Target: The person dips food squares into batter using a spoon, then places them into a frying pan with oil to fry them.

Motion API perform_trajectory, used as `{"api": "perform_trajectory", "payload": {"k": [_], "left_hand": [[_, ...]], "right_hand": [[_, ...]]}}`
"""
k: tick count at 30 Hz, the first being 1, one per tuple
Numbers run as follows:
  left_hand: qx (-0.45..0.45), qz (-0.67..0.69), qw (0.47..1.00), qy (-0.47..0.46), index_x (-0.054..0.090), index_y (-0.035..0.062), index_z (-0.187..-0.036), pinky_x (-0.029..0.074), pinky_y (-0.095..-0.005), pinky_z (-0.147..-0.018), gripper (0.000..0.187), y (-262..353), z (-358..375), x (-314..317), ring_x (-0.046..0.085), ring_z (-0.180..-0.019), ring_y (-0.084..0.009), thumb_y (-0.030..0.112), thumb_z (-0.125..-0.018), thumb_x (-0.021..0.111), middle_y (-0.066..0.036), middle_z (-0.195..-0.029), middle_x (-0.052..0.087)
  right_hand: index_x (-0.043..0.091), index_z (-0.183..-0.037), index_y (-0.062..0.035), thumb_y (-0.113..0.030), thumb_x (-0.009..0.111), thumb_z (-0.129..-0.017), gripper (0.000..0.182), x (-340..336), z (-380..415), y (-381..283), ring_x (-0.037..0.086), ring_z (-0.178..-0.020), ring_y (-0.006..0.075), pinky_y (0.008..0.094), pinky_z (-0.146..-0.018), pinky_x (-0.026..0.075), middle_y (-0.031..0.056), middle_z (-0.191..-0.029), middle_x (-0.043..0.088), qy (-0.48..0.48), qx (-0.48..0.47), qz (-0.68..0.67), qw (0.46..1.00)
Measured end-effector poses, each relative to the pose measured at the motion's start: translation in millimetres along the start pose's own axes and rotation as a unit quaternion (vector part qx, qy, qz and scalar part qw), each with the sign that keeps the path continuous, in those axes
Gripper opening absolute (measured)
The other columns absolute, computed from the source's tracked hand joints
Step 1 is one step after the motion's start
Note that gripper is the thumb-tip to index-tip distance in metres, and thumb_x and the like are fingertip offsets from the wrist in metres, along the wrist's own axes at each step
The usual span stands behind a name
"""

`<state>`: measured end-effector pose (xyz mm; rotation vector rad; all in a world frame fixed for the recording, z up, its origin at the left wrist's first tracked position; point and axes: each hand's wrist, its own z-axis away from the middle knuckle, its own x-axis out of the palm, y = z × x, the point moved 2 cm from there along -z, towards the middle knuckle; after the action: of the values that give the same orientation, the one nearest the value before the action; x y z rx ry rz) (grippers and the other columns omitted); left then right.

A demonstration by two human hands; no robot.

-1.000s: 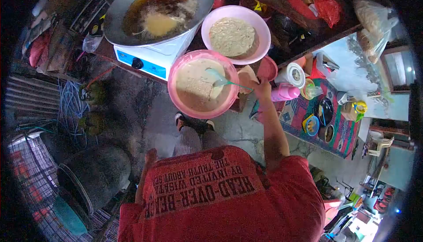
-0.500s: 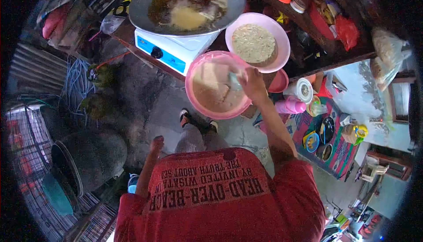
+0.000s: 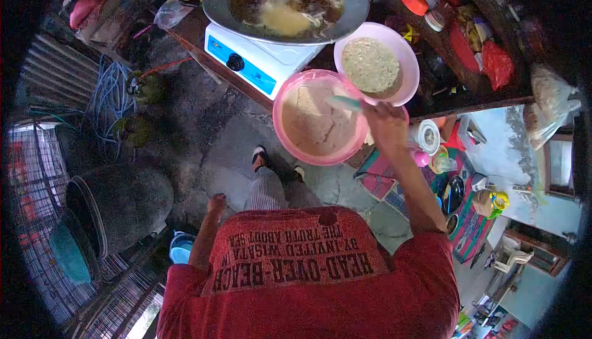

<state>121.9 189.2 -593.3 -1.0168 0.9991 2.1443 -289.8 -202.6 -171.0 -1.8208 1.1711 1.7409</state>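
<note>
The right hand [image 3: 387,126] had drawn its clasped ladle [image 3: 345,103] seemingly off the batter [image 3: 301,133], the left hand [image 3: 216,204] unclear in grip.

The bare right hand [image 3: 387,128] shifts the pale-green spoon [image 3: 345,103] from mid-basin to the right rim of the round pink plastic basin [image 3: 278,120].

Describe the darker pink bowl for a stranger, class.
Find the wide grey metal wok on the white stove. Below it, rightward in view, sits the darker pink round plastic bowl. Unlike the paler pink round bowl beside it, this holds brownish liquid.
</note>
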Motion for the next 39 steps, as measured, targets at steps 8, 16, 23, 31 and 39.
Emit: {"api": "perform_trajectory", "payload": {"k": [8,16,23,31,39], "left_hand": [[-0.003,0.012,0.996,-0.093,0.058,0.0103,-0.083,0.045,-0.032,-0.059,0.018,102,1,-70,0.058,-0.067,-0.0193,0.021,-0.079,0.043,-0.005,-0.076,0.058],[0.209,-0.282,0.934,-0.065,0.06,0.0098,-0.088,0.043,-0.0304,-0.07,0.024,51,2,-35,0.057,-0.078,-0.0177,0.028,-0.078,0.047,-0.006,-0.085,0.06],[-0.23,0.263,0.935,-0.069,0.059,0.0082,-0.085,0.043,-0.0344,-0.074,0.027,35,22,-26,0.055,-0.087,-0.026,0.029,-0.077,0.046,-0.01,-0.088,0.06],[0.044,0.123,0.991,-0.008,0.055,0.0094,-0.078,0.045,-0.0413,-0.065,0.02,78,4,-50,0.057,-0.077,-0.0297,0.026,-0.077,0.043,-0.015,-0.079,0.057],[0.008,0.025,0.995,-0.101,0.054,0.0079,-0.079,0.043,-0.0406,-0.067,0.023,71,-2,-41,0.054,-0.083,-0.0329,0.028,-0.076,0.043,-0.017,-0.076,0.055]], "right_hand": [[0.056,-0.101,-0.0181,-0.014,0.047,-0.072,0.031,41,-48,-27,0.055,-0.077,0.0181,0.0329,-0.064,0.044,0.006,-0.086,0.056,0.009,0.016,-0.012,1.0],[0.061,-0.092,-0.0151,-0.027,0.051,-0.074,0.024,36,9,-6,0.058,-0.073,0.0279,0.0386,-0.069,0.045,0.0113,-0.076,0.06,-0.152,0.14,-0.153,0.966],[0.062,-0.092,-0.0131,-0.034,0.055,-0.075,0.028,72,0,-38,0.059,-0.074,0.0276,0.0364,-0.066,0.046,0.0112,-0.081,0.061,-0.202,0.165,-0.331,0.907],[0.061,-0.091,-0.0113,-0.035,0.056,-0.074,0.029,73,-4,-19,0.059,-0.074,0.0266,0.0345,-0.067,0.046,0.0104,-0.081,0.061,-0.259,0.167,-0.543,0.781],[0.062,-0.093,-0.0181,-0.015,0.059,-0.067,0.026,23,25,-45,0.051,-0.055,0.0163,0.0319,-0.048,0.038,0.0007,-0.06,0.051,0.125,-0.021,-0.181,0.975]]}}
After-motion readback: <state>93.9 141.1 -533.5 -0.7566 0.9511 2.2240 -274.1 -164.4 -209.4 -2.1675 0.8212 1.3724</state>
